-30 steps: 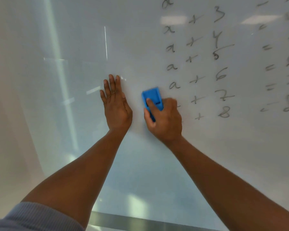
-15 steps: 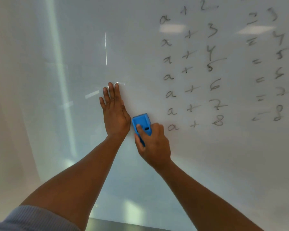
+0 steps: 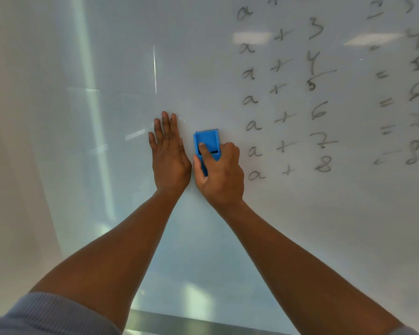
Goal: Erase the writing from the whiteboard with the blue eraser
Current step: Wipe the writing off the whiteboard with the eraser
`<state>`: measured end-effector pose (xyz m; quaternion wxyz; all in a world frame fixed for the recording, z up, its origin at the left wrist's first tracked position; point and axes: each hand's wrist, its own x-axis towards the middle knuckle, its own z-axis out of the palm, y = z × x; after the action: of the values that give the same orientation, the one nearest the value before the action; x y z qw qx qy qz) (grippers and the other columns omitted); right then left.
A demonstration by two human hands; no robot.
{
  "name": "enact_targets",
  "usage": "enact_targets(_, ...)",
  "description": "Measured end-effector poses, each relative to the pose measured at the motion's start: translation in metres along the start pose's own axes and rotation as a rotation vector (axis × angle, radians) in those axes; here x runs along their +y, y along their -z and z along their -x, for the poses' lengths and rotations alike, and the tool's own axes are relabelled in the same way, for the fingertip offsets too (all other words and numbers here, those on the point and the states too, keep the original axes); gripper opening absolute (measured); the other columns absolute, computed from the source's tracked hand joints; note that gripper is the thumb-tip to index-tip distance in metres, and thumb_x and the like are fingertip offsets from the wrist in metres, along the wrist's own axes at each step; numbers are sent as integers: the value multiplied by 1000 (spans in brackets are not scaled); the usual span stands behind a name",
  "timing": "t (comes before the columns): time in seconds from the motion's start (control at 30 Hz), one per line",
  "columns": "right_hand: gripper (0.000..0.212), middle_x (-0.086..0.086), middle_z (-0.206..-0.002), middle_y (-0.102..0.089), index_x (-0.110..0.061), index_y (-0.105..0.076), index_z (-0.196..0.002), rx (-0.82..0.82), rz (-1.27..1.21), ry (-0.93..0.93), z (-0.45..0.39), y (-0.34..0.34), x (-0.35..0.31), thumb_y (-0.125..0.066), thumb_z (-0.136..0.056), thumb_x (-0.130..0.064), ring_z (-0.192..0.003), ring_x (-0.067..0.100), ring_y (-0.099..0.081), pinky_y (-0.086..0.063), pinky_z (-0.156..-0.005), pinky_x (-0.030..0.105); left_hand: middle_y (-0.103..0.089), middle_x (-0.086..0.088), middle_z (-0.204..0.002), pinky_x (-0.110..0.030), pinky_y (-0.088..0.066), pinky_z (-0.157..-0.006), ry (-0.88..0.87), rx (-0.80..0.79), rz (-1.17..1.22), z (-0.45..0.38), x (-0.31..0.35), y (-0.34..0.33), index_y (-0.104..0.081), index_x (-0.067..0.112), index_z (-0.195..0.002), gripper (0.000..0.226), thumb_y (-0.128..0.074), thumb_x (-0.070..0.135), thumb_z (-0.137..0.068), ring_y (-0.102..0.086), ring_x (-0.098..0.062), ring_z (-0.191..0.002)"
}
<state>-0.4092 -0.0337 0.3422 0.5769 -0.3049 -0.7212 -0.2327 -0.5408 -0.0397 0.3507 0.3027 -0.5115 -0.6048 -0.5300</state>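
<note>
The blue eraser (image 3: pixel 206 143) has slid up the whiteboard (image 3: pixel 300 213) beside the flat, bracing left hand (image 3: pixel 170 154), the right hand (image 3: pixel 219 174) gripping it just left of the untouched writing (image 3: pixel 287 102).

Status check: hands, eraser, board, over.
Left hand flat on whiteboard. Right hand grips eraser, pressed to board left of writing. Writing not yet wiped. Nothing in the way.

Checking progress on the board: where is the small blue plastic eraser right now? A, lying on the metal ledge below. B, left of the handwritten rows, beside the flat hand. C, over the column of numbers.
B: the blue plastic eraser, gripped by the right hand, sits left of the handwritten rows.
</note>
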Motion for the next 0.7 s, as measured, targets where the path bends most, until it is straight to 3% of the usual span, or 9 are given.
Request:
enact_targets(0.13, 37, 14, -97, -55, -15, -66, -119, -14, -17, 14, 39, -4, 8, -64, -89, -36, -83, 25, -53, -52, -50, 29, -7, -7, -167, -39, 1, -126, 0, 37, -7, 1, -1, -3, -9, 14, -159, 54, -24, 15, -107, -1, -24, -155)
enact_targets(0.37, 45, 22, -115, -62, -16, -61, -130, -113, 75, 98, 96, -7, 38, -65, -88, -32, -80, 27, -52, -50, -68, 39, -8, -7, -167, -37, 3, -126, -15, 35, 15, 1, 1, -1, -9, 13, -159, 53, -23, 14, -107, 0, -23, -155)
enact_targets(0.7, 44, 21, -107, -57, -12, -60, -128, 34, 64, 100, -85, 11, 9, -59, -88, -32, -91, 35, -53, -50, -72, 43, -8, -9, -166, -42, 2, -126, -43, -32, 0, -2, -1, 9, -12, 9, -158, 54, -22, 18, -106, -2, -25, -154)
